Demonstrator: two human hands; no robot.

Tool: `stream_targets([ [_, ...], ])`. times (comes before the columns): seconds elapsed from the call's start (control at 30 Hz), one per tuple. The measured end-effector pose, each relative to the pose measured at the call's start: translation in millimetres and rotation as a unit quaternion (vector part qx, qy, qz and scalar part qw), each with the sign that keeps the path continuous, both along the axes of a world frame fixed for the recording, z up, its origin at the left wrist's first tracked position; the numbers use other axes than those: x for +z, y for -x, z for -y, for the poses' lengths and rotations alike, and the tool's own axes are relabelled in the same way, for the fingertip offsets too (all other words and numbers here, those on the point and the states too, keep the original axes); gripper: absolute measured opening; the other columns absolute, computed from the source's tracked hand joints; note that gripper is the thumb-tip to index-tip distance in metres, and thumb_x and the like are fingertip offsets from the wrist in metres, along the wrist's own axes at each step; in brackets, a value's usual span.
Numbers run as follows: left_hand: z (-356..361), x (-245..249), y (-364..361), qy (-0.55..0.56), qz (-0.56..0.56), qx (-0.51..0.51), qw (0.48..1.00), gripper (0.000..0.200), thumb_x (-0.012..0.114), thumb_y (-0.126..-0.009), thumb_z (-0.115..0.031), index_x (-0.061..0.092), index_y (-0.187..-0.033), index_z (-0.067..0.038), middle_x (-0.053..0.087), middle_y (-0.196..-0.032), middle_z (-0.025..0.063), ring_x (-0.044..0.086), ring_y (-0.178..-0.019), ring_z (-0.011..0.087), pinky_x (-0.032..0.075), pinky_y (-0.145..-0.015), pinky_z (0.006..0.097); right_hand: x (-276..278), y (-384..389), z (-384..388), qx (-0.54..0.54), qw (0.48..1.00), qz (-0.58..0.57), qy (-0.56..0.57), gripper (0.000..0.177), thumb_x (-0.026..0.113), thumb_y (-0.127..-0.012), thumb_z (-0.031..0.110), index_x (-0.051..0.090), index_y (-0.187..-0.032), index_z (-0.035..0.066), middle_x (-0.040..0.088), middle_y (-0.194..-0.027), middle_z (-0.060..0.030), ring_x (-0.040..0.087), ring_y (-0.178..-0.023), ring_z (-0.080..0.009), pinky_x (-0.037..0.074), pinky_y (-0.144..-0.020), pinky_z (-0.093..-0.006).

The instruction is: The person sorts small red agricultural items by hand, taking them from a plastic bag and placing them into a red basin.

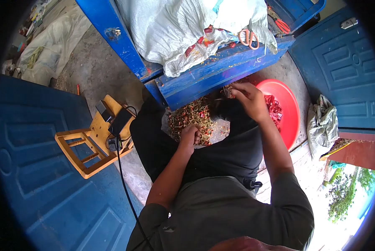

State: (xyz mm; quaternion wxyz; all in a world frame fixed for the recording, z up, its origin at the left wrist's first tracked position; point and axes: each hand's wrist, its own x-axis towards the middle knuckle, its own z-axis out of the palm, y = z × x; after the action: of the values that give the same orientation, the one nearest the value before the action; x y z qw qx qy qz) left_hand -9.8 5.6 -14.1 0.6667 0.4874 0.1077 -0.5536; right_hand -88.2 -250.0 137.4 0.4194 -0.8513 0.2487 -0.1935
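Between my knees lies a heap of dry stems and red bits [191,116], resting on a pale sheet [221,129]. My left hand [190,136] is closed at the near edge of this heap, and whatever its fingers hold is hidden. Farther right, my right hand [251,99] is raised beside the bench's front edge with its thumb and fingers drawn together. A small brownish clump [228,90] shows at those fingertips, too small to name. Just right of that hand sits a red basin [294,111] holding glossy dark red pieces [274,111].
A blue wooden bench [221,69] stands ahead, carrying a white woven sack [162,33], pink-handled scissors [249,38] and red-handled scissors [282,26]. To the left is a wooden chair [87,167] with a black device and cable. Blue doors [41,167] flank both sides.
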Motion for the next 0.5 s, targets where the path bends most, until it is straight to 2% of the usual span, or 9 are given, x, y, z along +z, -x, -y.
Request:
stream_targets([
  [0.07, -3.9, -0.6, 0.5, 0.004, -0.008, 0.011, 1.000, 0.011, 0.049, -0.091, -0.011, 0.058, -0.093, -0.007, 0.051, -0.070, -0.0024, 0.042, -0.053, 0.0072, 0.032, -0.045, 0.0244, 7.9, -50.5, -15.9, 0.007, 0.999, 0.039, -0.003, 0.029, 0.072, -0.089, 0.023, 0.070, -0.110, 0.002, 0.070, -0.098, -0.0151, 0.067, -0.086, -0.0265, 0.052, -0.078, -0.0352],
  [0.13, -6.8, 1.9, -1.4, 0.028, -0.015, 0.020, 0.999, 0.011, 0.050, -0.091, -0.012, 0.059, -0.094, -0.007, 0.051, -0.071, -0.0025, 0.042, -0.054, 0.0070, 0.033, -0.045, 0.0239, 16.5, -102.2, -24.3, 0.004, 0.998, 0.047, 0.049, 0.028, 0.072, -0.088, 0.025, 0.071, -0.105, 0.001, 0.070, -0.099, -0.0157, 0.068, -0.084, -0.0278, 0.053, -0.077, -0.0366],
  [0.2, -9.2, 6.3, -1.8, 0.021, -0.009, 0.023, 0.999, 0.011, 0.050, -0.091, -0.012, 0.058, -0.094, -0.007, 0.051, -0.071, -0.0025, 0.042, -0.054, 0.0069, 0.033, -0.045, 0.0237, 31.0, -146.8, -26.2, 0.011, 0.994, -0.033, 0.100, 0.044, 0.070, -0.089, 0.035, 0.067, -0.115, 0.000, 0.070, -0.107, -0.0190, 0.069, -0.097, -0.0294, 0.053, -0.085, -0.0381],
  [0.23, -10.3, 8.7, -2.0, 0.014, -0.003, 0.023, 1.000, 0.011, 0.050, -0.091, -0.012, 0.058, -0.094, -0.006, 0.051, -0.071, -0.0026, 0.042, -0.054, 0.0068, 0.033, -0.045, 0.0235, 33.9, -166.2, -28.5, 0.010, 0.994, -0.032, 0.101, 0.044, 0.070, -0.089, 0.035, 0.067, -0.115, 0.000, 0.070, -0.107, -0.0190, 0.069, -0.097, -0.0294, 0.053, -0.085, -0.0381],
  [0.3, -12.9, 11.5, -1.7, 0.007, -0.007, 0.029, 1.000, 0.011, 0.050, -0.090, -0.012, 0.059, -0.095, -0.006, 0.051, -0.071, -0.0028, 0.042, -0.054, 0.0066, 0.033, -0.046, 0.0237, 37.6, -196.8, -29.4, -0.114, 0.961, -0.187, 0.172, 0.058, 0.068, -0.084, 0.047, 0.063, -0.118, 0.000, 0.069, -0.109, -0.0225, 0.067, -0.101, -0.0371, 0.052, -0.089, -0.0446],
  [0.43, -15.7, 8.3, -4.7, 0.023, -0.009, 0.048, 0.999, 0.012, 0.051, -0.089, -0.011, 0.059, -0.095, -0.005, 0.051, -0.071, -0.0025, 0.042, -0.054, 0.0072, 0.032, -0.046, 0.0244, 20.5, -223.4, -17.0, -0.143, 0.940, -0.236, 0.203, 0.059, 0.068, -0.078, 0.042, 0.055, -0.122, 0.005, 0.067, -0.110, -0.0234, 0.066, -0.103, -0.0389, 0.052, -0.090, -0.0464],
  [0.5, -16.9, 6.9, -4.1, 0.029, -0.017, 0.054, 0.998, 0.012, 0.051, -0.089, -0.011, 0.060, -0.095, -0.005, 0.050, -0.071, -0.0024, 0.042, -0.055, 0.0073, 0.032, -0.046, 0.0245, 16.1, -221.4, -4.4, -0.126, 0.956, -0.228, 0.137, 0.057, 0.069, -0.077, 0.042, 0.058, -0.118, 0.004, 0.068, -0.109, -0.0228, 0.066, -0.103, -0.0383, 0.051, -0.090, -0.0457],
])
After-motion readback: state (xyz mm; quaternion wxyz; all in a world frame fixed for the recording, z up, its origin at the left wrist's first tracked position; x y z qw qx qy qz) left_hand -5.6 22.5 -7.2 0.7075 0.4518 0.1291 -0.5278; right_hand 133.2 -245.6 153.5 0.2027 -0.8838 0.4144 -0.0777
